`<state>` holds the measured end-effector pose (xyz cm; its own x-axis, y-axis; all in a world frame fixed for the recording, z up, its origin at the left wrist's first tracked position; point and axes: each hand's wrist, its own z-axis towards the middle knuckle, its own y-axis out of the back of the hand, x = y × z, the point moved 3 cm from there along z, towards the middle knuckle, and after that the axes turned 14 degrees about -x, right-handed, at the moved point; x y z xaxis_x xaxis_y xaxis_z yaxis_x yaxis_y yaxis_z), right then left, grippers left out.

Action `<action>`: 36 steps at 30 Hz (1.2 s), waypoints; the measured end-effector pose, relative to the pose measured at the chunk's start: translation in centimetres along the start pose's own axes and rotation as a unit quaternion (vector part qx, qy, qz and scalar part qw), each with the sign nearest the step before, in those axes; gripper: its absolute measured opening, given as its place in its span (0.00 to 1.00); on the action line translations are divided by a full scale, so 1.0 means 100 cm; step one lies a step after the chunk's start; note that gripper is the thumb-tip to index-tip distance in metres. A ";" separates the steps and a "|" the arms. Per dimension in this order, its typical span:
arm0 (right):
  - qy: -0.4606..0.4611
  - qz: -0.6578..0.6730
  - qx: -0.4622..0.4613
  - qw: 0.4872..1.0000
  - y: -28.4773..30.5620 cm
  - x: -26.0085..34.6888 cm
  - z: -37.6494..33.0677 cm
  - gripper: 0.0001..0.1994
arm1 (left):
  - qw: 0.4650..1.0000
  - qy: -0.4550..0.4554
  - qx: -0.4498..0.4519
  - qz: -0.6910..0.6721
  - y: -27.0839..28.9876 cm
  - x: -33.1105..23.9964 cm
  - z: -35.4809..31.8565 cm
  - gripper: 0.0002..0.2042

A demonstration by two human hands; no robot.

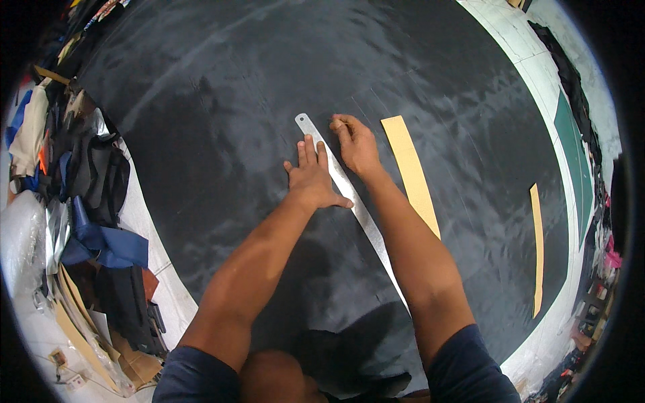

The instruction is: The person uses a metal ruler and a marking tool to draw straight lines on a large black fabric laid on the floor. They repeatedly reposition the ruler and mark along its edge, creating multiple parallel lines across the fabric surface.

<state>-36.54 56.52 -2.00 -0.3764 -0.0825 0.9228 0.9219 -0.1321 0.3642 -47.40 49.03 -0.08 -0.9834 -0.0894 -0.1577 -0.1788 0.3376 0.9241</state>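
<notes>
A long metal ruler [363,218] lies slantwise on a large black sheet [215,127]. Across the ruler's upper part rests my left hand [312,180], fingers spread and thumb out, holding it down flat. Just right of the ruler's far end is my right hand [359,148], its thumb and fingertips pinched together close to the sheet. Whatever is in that pinch is too small to make out. Faint thin lines run over the black surface. A yellow strip [411,176] lies to the right of my right hand, its near end hidden behind my forearm.
Farther right on the sheet is a narrower yellow strip [537,248]. A green mat [572,161] lies past the sheet's right edge. At the left are a black bag [101,171], folded blue fabric [107,243], bubble wrap [21,235] and cardboard pieces [84,336].
</notes>
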 end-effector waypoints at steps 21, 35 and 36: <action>0.105 -0.209 0.099 0.967 -0.014 0.021 -0.002 0.13 | 0.999 -0.001 0.022 0.035 0.001 -0.006 0.000 0.75; -0.238 -0.195 -0.139 0.941 0.263 -0.023 -0.320 0.12 | 0.991 -0.107 -0.056 0.060 -0.041 0.031 0.042 0.68; -0.292 -0.210 -0.163 0.919 0.288 -0.026 -0.344 0.12 | 0.990 -0.121 -0.068 0.006 -0.035 0.022 0.040 0.66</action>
<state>-12.19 18.98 1.77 -0.4918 0.5751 0.6537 0.5940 -0.3274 0.7349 -49.03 51.37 -5.04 -0.9668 0.1467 -0.2090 -0.1767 0.2069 0.9623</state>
